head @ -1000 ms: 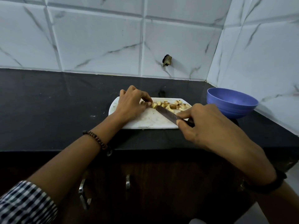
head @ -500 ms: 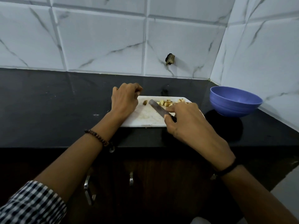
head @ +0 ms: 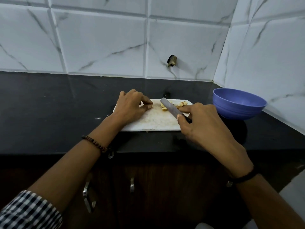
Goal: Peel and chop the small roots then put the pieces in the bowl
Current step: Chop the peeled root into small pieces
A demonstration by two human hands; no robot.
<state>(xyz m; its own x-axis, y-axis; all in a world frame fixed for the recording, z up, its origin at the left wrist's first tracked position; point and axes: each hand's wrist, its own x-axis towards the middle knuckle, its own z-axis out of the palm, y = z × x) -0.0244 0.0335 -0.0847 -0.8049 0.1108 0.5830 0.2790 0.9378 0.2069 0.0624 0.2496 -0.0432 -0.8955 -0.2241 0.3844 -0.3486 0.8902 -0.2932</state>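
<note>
A white cutting board (head: 156, 120) lies on the black counter. Several chopped yellow-brown root pieces (head: 180, 104) are heaped at its far right, some hidden behind the knife. My right hand (head: 203, 124) grips the knife (head: 168, 107) by its handle, index finger stretched along the blade. The blade lies across the board against the pieces. My left hand (head: 130, 106) rests on the board's left part, with thumb and fingertip pinching what looks like one small root piece (head: 150, 106). The blue bowl (head: 237, 109) stands right of the board, with no pieces showing in it.
The black counter (head: 57, 113) stretches left of the board and ends at a front edge near my forearms. White marble tiles form the back wall and the right wall just behind the bowl. A dark stub (head: 172, 60) sticks out of the back wall. Cabinet handles (head: 132, 185) show below.
The knife left the cutting spot and now lies flatter, with the pieces gathered toward the board's far right. My left hand drew back left, away from the heap, onto one stray piece.
</note>
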